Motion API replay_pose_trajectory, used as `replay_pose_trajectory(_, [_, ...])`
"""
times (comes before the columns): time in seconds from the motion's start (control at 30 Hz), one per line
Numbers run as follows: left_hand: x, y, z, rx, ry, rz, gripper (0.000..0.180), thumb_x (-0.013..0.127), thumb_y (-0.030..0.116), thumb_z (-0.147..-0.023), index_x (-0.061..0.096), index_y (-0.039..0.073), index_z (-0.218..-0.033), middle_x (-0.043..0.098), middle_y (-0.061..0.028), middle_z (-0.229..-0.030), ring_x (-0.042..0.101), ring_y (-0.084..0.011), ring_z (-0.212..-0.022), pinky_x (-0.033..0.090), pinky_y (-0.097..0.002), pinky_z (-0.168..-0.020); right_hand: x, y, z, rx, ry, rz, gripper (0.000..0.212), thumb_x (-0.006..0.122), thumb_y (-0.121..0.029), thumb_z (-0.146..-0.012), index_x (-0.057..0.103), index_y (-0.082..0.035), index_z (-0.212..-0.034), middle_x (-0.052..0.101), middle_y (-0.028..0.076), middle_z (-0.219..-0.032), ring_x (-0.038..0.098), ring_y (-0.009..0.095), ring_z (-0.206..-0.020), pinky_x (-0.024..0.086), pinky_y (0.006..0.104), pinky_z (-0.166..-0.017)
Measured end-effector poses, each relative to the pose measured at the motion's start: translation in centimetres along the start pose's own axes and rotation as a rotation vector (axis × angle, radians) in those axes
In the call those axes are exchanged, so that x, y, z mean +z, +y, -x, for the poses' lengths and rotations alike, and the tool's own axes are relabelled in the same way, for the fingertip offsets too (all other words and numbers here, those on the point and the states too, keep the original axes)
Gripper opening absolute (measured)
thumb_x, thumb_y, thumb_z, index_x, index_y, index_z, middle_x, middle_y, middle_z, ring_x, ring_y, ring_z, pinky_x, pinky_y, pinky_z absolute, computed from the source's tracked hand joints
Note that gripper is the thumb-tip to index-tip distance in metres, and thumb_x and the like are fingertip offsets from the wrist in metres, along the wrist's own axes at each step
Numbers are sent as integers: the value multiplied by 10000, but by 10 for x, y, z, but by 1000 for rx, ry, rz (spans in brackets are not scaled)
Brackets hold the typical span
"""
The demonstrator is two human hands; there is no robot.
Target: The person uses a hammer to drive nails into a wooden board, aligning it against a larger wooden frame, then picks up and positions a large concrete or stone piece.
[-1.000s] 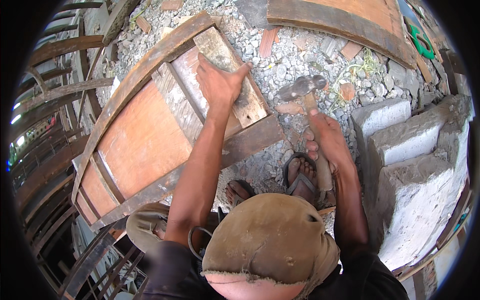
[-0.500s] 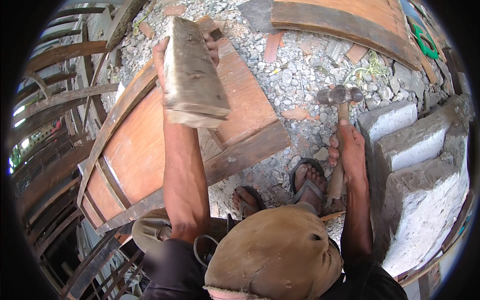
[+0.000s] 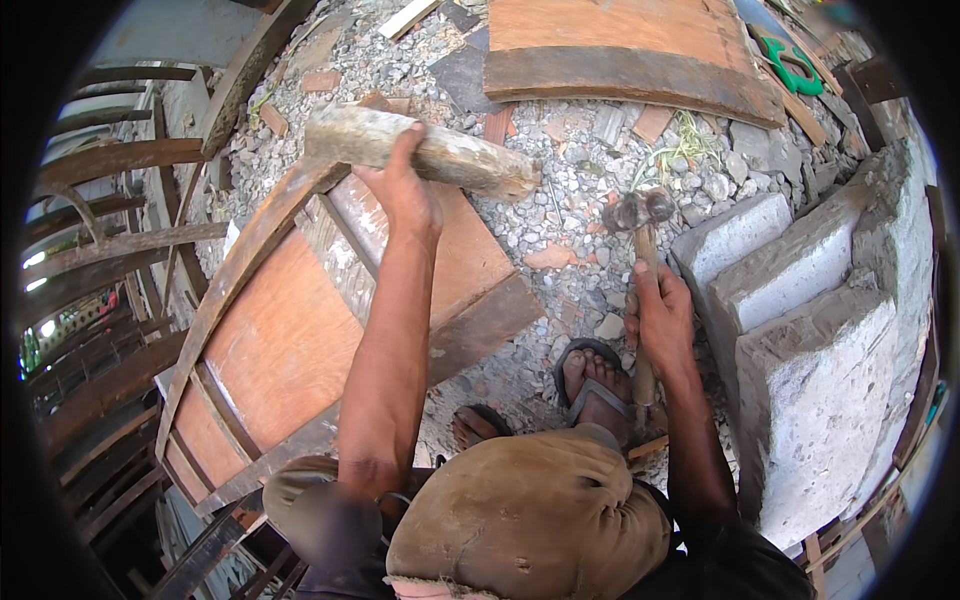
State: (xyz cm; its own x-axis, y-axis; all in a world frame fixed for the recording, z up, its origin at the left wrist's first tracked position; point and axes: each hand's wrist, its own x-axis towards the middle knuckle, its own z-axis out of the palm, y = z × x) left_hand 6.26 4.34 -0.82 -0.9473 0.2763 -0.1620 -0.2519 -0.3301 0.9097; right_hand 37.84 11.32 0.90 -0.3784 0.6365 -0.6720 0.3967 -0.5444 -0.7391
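weathered wood block (image 3: 467, 166) gripped in left hand (image 3: 405, 197) near mid-length, one digit over upper face, rest of grasp partly hidden. shows slanted across far end of framed panel (image 3: 280, 310), left end over corner of dark frame, right end out past panel edge, above gravel (image 3: 585, 205). can't tell if touching frame or just clear of it. right hand (image 3: 663, 312) wrapped around handle of hammer (image 3: 646, 245) (wood handle, blunt grey head). head pointing away from body, handle running back toward sandalled feet (image 3: 605, 402). head well apart from block; can't tell if touching gravel. orange-brown panel to left of feet, crosspieces spanning width. pale concrete slabs (image 3: 830, 390) grouped near right forearm. second panel (image 3: 600, 25) at far side, dark board along near edge, green handle (image 3: 776, 55) just beside right end. reddish fragments (image 3: 550, 257) scattered on gravel. timber slats (image 3: 120, 157) along left side of view.
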Motion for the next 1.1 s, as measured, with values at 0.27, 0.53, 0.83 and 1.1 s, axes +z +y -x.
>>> replay_pose_trajectory(0.27, [-4,5,34,282,-64,-351,919,802,88,-827,186,27,-1506,435,-168,-1386,482,-263,-1283,354,-442,-1150,38,-35,-7,-418,-8,144,244,579,-285,-1068,593,-54,-988,483,-43,-650,446,53,-526,348,251,-464])
replay_pose_trajectory(0.53, [32,1,61,278,-2,-490,1304,851,266,-825,-163,-160,-1524,133,-331,-1608,200,-373,-1503,108,-437,-1259,44,-11,-36,-487,-40,542,253,599,-245,-1039,607,7,-1027,581,147,-680,549,159,-612,465,361,-581])
replay_pose_trajectory(0.83, [16,7,54,334,-76,-455,1254,839,203,-822,-130,-134,-1543,119,-320,-1610,192,-365,-1503,117,-435,-1255,70,-74,8,-627,-1,123,259,609,-241,-1032,598,12,-979,578,180,-672,615,201,-630,502,384,-601])
replay_pose_trajectory(1.1, [-7,3,43,343,13,-472,1031,815,161,-827,90,-44,-1531,285,-258,-1533,357,-320,-1411,231,-443,-1215,64,-32,-39,-547,-33,416,256,605,-243,-1047,620,-24,-915,508,-14,-677,451,66,-624,380,292,-546])
